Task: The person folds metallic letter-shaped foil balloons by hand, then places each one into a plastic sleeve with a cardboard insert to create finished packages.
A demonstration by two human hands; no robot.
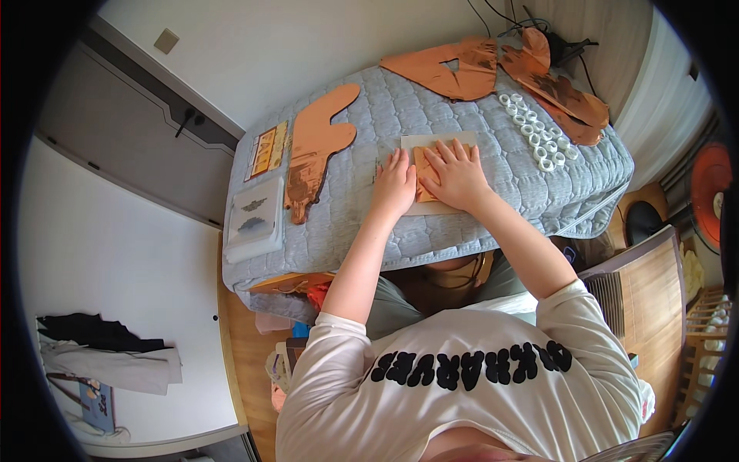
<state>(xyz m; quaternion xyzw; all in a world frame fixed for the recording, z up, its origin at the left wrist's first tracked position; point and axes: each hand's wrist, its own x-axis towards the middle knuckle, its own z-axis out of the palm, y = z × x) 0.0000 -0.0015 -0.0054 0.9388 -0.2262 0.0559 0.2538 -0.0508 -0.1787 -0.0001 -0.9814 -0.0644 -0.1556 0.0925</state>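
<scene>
On grey quilted pad (462, 223): left hand (395, 187), right hand (456, 174) spread flat, pressing copper foil piece (423, 168) onto pale card (428, 142); foil likely thin, light, crease-prone; handle by edges

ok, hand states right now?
Left hand: open, flat on the orange sheet.
Right hand: open, flat on the same sheet, holding nothing.

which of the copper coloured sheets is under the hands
The small copper sheet on the pale card, pressed flat by both hands; the bigger copper sheets lie untouched at the table's left and far edge.
</scene>
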